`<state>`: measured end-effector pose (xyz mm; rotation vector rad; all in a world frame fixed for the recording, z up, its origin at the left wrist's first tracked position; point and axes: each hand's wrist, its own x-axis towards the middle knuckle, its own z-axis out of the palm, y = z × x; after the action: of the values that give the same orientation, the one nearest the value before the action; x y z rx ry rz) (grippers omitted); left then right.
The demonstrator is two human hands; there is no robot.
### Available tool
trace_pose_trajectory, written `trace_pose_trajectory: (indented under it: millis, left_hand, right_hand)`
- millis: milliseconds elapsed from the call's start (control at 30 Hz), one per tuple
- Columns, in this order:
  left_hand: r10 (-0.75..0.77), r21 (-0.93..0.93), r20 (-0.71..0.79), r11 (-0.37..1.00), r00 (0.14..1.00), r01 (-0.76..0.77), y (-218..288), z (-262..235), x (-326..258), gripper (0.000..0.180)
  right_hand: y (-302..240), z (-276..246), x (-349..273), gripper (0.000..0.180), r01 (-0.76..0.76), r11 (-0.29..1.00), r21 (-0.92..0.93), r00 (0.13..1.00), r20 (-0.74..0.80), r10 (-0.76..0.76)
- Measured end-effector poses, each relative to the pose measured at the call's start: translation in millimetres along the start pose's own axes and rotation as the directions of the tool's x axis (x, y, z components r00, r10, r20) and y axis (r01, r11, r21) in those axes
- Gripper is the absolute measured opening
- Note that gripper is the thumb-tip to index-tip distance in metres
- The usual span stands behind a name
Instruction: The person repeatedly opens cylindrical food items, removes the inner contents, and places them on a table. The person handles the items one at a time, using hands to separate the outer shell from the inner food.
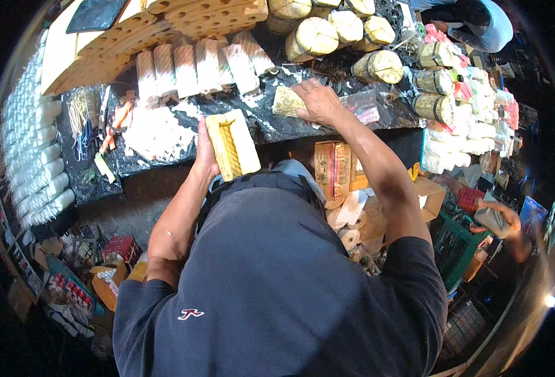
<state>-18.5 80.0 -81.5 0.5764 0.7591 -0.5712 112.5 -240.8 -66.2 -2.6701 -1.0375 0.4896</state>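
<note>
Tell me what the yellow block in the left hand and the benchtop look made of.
Yellow block: probably wood or resin, matte, with a ribbed groove in its face. Benchtop: seemingly dark sheeting or stone, glossy, dusted with white powder.

Pale yellow grooved mould block (pixel 232 144), black worktop (pixel 302 129), speckled yellow-green pad (pixel 288 101)

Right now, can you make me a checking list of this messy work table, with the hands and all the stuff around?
Surface: dark worktop, dusted with white scraps.
Job's things: yellow block mould, held upright; flat yellowish pad lying on the worktop.
Clutter: row of white bundles; tied yellow bundles; white tubes stacked at left.
Grippers: left hand grips the mould; right hand presses on the pad.
Cables: nothing seen.
Surroundings: boxes below; another person far right.
</note>
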Motion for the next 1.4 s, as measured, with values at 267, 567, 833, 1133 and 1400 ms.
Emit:
trace_pose_trajectory:
  millis: [267, 567, 833, 1133, 1400]
  left_hand:
    - [0.192, -0.114, -0.036, 0.974, 0.981, -0.195, -22, 7, 13, 0.098]
    - [0.334, -0.174, -0.396, 0.888, 0.856, -0.427, -14, 9, 37, 0.087]
    - [0.339, 0.632, -0.368, 0.774, 0.866, -0.034, 18, 7, 9, 0.056]
    - [0.616, 0.852, -0.077, 0.448, 0.784, -0.269, 14, -79, 13, 0.042]
    - [0.639, 0.965, -0.160, 0.261, 0.753, -0.016, 21, -88, -5, 0.076]
  right_hand:
    - [-82, 4, -10, 0.100, -0.151, 0.940, 0.307, 0.985, -0.029, 0.168]
    - [-141, 55, 46, 0.139, -0.278, 0.790, 0.547, 0.955, 0.246, 0.166]
    - [-152, 66, 49, 0.133, -0.304, 0.807, 0.506, 0.953, 0.159, 0.259]
    - [-77, 21, -5, 0.082, -0.280, 0.960, 0.013, 0.931, -0.243, 0.274]
    - [1, 22, -18, 0.102, -0.226, 0.967, -0.117, 0.974, -0.005, 0.227]
